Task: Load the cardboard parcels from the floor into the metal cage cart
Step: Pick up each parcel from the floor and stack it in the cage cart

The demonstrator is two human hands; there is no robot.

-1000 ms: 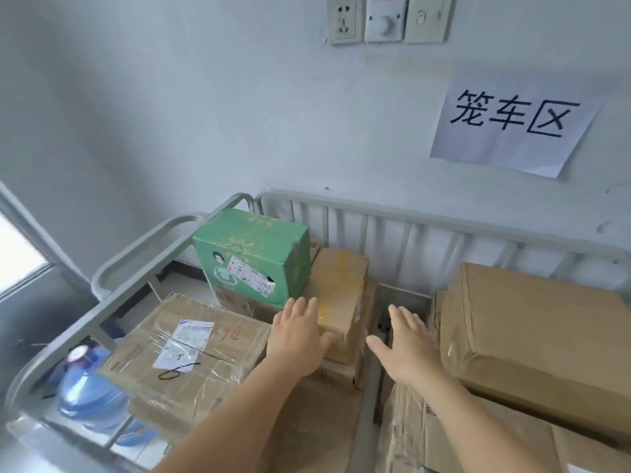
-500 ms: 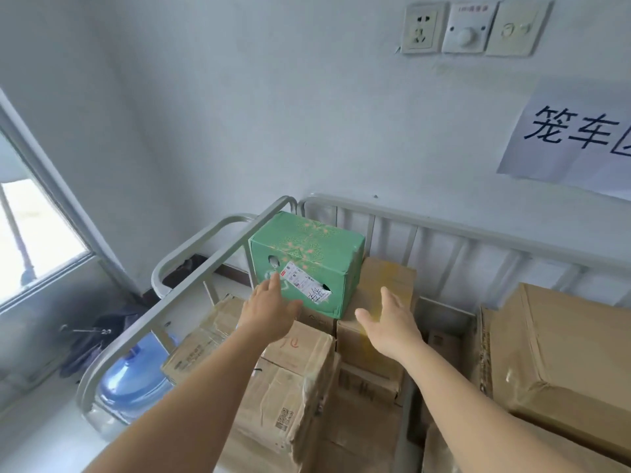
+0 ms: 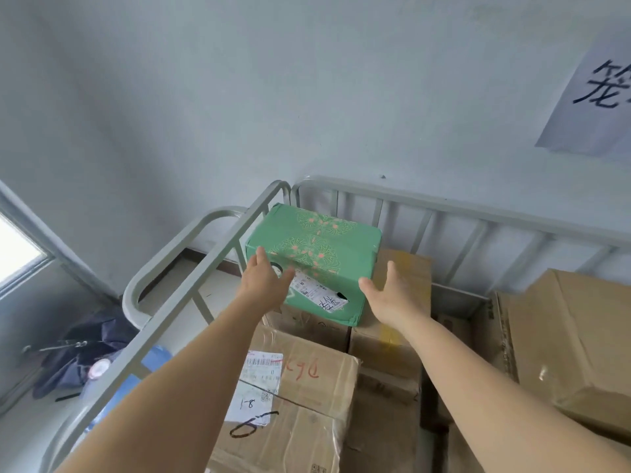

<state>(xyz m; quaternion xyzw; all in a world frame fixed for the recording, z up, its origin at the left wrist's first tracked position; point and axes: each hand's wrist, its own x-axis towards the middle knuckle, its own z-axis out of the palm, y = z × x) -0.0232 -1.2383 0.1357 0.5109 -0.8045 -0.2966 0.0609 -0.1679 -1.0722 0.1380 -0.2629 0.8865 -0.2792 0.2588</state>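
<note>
I see the metal cage cart stacked with brown parcels; the green box sits on top at its far left corner. My arms stretch forward. My left hand lies spread against the box's front face, my right hand spread by its right edge.

Landmark: flower-printed box
In: cage cart, at its far left corner
Under it: cardboard parcels
Before it: labelled parcel
Right of it: large parcel, well apart
At its left front: left hand
At its right front corner: right hand
Left, outside the cart rail: water bottle
Behind: wall
</note>
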